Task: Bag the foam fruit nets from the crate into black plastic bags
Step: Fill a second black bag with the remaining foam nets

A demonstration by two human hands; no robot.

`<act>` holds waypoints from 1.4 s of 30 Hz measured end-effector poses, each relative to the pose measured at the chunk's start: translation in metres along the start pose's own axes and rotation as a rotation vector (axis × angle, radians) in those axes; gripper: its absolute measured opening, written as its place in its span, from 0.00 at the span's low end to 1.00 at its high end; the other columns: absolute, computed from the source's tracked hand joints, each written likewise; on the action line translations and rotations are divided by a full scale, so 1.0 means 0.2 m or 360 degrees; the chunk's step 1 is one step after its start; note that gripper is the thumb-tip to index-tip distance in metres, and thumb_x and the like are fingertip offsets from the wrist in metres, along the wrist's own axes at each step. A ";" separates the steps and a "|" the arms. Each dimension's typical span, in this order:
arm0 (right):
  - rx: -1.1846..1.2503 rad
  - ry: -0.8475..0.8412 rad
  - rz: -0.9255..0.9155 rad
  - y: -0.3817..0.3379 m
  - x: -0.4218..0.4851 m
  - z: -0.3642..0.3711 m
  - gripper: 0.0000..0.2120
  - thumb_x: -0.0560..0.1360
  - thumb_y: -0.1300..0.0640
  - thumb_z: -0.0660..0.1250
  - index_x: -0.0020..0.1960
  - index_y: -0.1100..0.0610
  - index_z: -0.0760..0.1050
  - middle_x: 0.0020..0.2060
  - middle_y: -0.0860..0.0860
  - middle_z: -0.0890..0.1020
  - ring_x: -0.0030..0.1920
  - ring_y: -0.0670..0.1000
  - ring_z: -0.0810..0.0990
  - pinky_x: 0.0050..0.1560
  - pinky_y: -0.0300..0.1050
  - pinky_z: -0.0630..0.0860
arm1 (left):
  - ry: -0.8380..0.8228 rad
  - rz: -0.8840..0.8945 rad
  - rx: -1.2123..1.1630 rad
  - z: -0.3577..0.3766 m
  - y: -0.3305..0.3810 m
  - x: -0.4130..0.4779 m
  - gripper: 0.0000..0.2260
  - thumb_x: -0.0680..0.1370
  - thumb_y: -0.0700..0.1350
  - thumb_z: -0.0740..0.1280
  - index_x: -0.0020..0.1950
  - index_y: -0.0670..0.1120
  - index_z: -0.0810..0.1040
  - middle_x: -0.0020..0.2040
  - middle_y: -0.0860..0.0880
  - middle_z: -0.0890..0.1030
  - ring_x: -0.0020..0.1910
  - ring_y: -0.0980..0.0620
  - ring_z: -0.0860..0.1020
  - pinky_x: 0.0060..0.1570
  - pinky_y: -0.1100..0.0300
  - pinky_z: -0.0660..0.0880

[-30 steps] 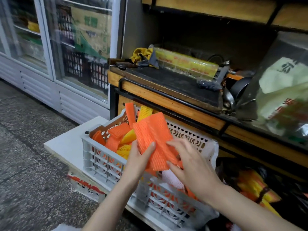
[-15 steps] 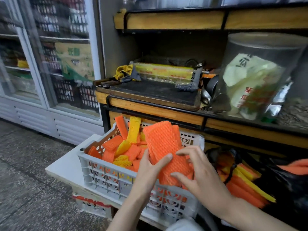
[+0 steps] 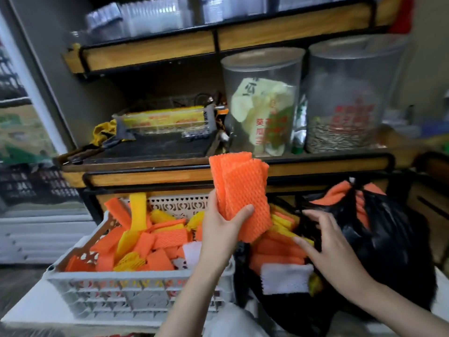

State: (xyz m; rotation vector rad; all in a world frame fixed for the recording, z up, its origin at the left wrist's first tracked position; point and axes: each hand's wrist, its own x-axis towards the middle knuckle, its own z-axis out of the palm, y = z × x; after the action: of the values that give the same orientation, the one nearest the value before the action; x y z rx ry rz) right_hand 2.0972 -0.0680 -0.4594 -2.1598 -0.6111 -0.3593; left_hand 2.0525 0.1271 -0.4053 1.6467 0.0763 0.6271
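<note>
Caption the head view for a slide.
Left hand grips orange foam nets by the crate; right hand reaches to the open black bag.

orange nets stack (image 3: 243,195): upright, held | crate (image 3: 136,285): nets inside | black bag (image 3: 379,244): open, part-filled

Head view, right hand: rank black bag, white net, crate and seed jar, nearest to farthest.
1. Black bag: right hand is at its mouth.
2. White net: just below-left, inside the bag.
3. Crate: left, beside the bag.
4. Seed jar: high up behind.
</note>
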 end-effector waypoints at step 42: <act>0.0897 0.0325 0.0580 0.10 0.17 -0.43 0.07 0.77 0.58 0.64 0.42 0.51 0.77 0.36 0.47 0.80 0.38 0.42 0.78 0.30 0.32 0.76 | -0.0682 0.0272 0.0760 0.60 -0.38 -0.06 0.09 0.79 0.49 0.63 0.54 0.45 0.72 0.50 0.49 0.75 0.51 0.50 0.74 0.48 0.65 0.67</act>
State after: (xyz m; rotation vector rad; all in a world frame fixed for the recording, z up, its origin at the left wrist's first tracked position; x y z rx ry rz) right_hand 2.1318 -0.1373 -0.4047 -1.6203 -0.1627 -0.1760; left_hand 2.1182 0.0298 -0.4851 2.2372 -0.2468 0.3847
